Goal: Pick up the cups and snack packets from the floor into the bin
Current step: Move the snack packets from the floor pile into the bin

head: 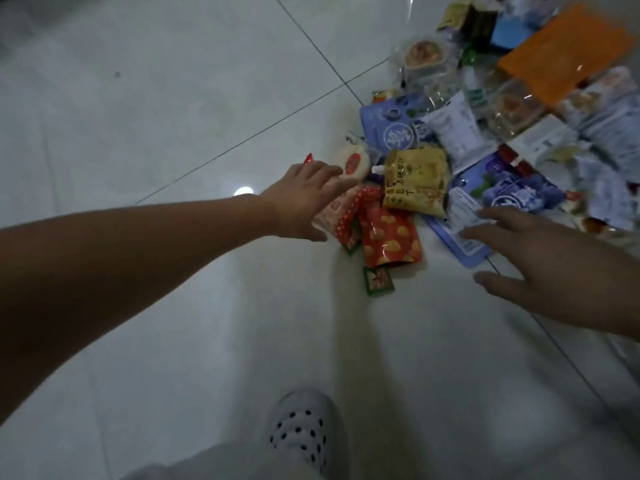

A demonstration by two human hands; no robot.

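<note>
The snack packets are lying in a loose heap on the pale tiled floor (173, 98), filling the far right of the scene, and both hands are hanging over its near edge.

The left hand (304, 199) is stretching in from the left with its fingers straight and relaxed, gripping nothing. Its fingertips are lying at the round white packet with a red label (353, 164); whether they are touching it I cannot tell. A red-and-white patterned packet (341, 209) is showing just under the palm.

The right hand (540, 258) is coming in from the right, fingers spread wide and holding nothing. Its fingertips are sitting over a white-labelled flat blue packet (464, 233) at the heap's near right edge; contact is unclear.

Between the two hands a yellow packet (415, 181) is lying, with a red packet printed with orange spots (389, 240) just nearer and a small green-edged packet (378, 280) nearest of all. Farther off, a blue packet with a white round mark (388, 126), a clear plastic tub (424, 55) and an orange packet (561, 53) are resting in the heap.

A white perforated clog (304, 431) is standing on the floor at the near edge.
</note>
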